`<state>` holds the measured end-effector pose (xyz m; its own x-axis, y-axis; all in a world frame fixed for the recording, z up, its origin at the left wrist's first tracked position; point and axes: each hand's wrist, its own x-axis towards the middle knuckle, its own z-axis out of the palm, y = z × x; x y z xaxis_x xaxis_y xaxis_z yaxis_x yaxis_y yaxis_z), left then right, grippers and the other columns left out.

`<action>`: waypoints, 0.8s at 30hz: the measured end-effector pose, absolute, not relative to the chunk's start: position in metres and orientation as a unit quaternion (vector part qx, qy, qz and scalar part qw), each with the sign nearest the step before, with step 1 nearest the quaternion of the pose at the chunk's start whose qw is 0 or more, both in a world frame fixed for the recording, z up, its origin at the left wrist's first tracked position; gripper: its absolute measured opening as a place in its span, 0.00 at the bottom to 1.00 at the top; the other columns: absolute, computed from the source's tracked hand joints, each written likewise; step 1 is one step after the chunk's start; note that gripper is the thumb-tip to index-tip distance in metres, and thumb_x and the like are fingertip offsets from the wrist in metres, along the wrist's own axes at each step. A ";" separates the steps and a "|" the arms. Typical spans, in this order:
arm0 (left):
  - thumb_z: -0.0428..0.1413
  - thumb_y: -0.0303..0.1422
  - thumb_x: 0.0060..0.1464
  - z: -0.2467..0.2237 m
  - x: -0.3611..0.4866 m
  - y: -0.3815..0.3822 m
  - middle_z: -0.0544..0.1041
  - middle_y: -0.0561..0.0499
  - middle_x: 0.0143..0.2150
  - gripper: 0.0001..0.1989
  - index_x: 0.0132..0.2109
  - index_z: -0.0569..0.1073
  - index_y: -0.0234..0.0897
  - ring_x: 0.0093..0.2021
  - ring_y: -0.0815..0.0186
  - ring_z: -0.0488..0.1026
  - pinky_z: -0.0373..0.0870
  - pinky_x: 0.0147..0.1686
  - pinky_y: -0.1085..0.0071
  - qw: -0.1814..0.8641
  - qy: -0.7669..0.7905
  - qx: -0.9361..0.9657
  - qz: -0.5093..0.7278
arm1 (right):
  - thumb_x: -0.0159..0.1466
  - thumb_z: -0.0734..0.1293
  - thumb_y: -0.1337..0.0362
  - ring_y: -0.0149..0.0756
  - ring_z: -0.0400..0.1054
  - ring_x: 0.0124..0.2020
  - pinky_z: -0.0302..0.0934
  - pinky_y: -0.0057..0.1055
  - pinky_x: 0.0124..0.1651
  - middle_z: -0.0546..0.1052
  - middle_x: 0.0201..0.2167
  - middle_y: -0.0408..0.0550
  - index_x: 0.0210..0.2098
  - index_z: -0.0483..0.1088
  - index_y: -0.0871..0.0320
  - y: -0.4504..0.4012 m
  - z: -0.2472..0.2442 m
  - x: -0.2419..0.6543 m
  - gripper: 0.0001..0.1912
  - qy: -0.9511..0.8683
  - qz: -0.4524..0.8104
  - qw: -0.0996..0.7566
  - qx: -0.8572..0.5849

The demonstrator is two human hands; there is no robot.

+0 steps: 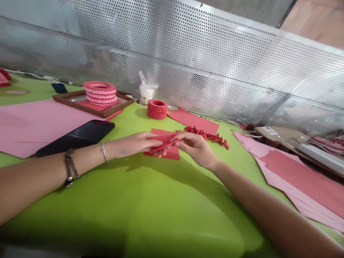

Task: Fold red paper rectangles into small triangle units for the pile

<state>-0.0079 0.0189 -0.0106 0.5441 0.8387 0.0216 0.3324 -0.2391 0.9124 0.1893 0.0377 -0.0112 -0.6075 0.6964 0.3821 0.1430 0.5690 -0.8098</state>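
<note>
Holding a thin red slip, the left hand is pressing its thumb on top and keeping its fingers underneath, while the right hand is pinching the slip's other end between thumb and bent fingers. The slip is hovering over a flat red square that is lying on the smooth green table.

Just beyond, crisp folded bits are forming a spiky row. Red rings are standing in a squat, bumpy-sided stack; wider pink-and-red hoops with ridged edges are resting on a wooden frame. A white cup is standing near a metal panel, whose round holes are catching the light.

The hands are covering part of the square, and whether the slip is touching it is not showing clearly. The left forearm is partly hiding a glossy black slab. The cup's pale contents are blurring together. At the right edge, pink sheets and a red sheet are running out of view.
</note>
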 end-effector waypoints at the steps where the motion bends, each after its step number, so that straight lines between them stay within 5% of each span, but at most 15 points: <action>1: 0.46 0.36 0.51 -0.011 -0.007 0.019 0.75 0.51 0.36 0.12 0.36 0.71 0.37 0.38 0.65 0.70 0.65 0.38 0.71 0.444 0.409 0.753 0.260 | 0.57 0.62 0.68 0.28 0.68 0.33 0.63 0.30 0.40 0.73 0.31 0.45 0.31 0.68 0.60 0.037 -0.012 0.189 0.04 -0.804 0.387 0.368 -0.261; 4: 0.48 0.35 0.49 -0.011 -0.004 0.018 0.74 0.52 0.42 0.13 0.42 0.70 0.38 0.40 0.65 0.69 0.64 0.38 0.72 0.381 0.442 0.766 0.269 | 0.55 0.64 0.66 0.28 0.67 0.29 0.63 0.28 0.35 0.73 0.27 0.45 0.28 0.69 0.61 0.037 -0.013 0.187 0.04 -0.800 0.372 0.385 -0.272; 9: 0.49 0.37 0.49 -0.012 -0.002 0.017 0.75 0.50 0.35 0.12 0.38 0.71 0.35 0.34 0.65 0.70 0.65 0.31 0.73 0.363 0.452 0.759 0.296 | 0.55 0.63 0.70 0.29 0.66 0.34 0.62 0.30 0.38 0.72 0.34 0.46 0.34 0.68 0.59 0.035 -0.014 0.186 0.06 -0.809 0.371 0.384 -0.245; 14: 0.49 0.37 0.50 -0.013 -0.006 0.020 0.74 0.51 0.31 0.12 0.36 0.72 0.34 0.29 0.69 0.67 0.61 0.28 0.74 0.374 0.464 0.739 0.312 | 0.55 0.64 0.68 0.27 0.65 0.30 0.61 0.27 0.32 0.72 0.29 0.45 0.31 0.68 0.60 0.030 -0.010 0.186 0.04 -0.820 0.375 0.361 -0.236; 24: 0.47 0.34 0.51 -0.004 0.000 0.009 0.58 0.58 0.19 0.12 0.24 0.66 0.32 0.19 0.76 0.53 0.50 0.20 0.77 0.407 0.420 0.772 0.251 | 0.56 0.63 0.65 0.26 0.64 0.26 0.60 0.26 0.31 0.69 0.24 0.43 0.25 0.64 0.62 0.028 -0.007 0.183 0.06 -0.753 0.377 0.436 -0.317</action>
